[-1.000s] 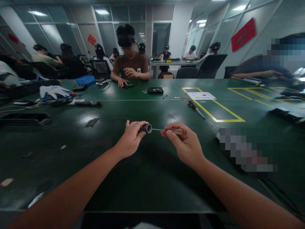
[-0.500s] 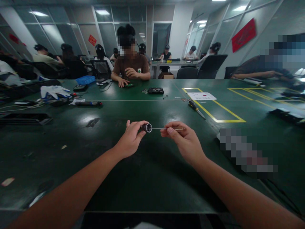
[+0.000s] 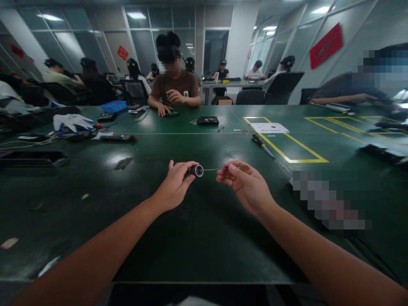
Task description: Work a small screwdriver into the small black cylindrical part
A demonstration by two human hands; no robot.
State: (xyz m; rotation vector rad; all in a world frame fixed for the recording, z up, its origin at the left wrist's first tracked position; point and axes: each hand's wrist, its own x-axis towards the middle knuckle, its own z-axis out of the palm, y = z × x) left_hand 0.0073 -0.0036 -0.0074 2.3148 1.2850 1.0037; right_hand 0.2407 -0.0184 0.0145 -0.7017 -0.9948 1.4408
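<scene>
Between the thumb and fingers of my left hand [image 3: 177, 182] is a short dark cylinder [image 3: 198, 171], its silvery ring-shaped open end turned to the right. My right hand [image 3: 247, 182] is closed around the handle of a thin screwdriver [image 3: 212, 170]. The screwdriver's slim metal shaft points left and its tip reaches the cylinder's open end; how deep it goes inside I cannot tell. Most of the handle is hidden by my fingers. Both hands are held above the green table [image 3: 191, 246].
A yellow-and-black screwdriver [image 3: 263, 145] lies beyond my right hand, near a paper sheet [image 3: 270, 128] and yellow tape. White gloves [image 3: 73, 123], a pen-like tool [image 3: 117, 138] and a black tray [image 3: 33, 158] are at left. A co-worker [image 3: 174, 87] sits opposite.
My right hand's fingers have shifted on the screwdriver handle, with the thumb higher and the lower fingers looser. The left hand and the cylinder stay in place.
</scene>
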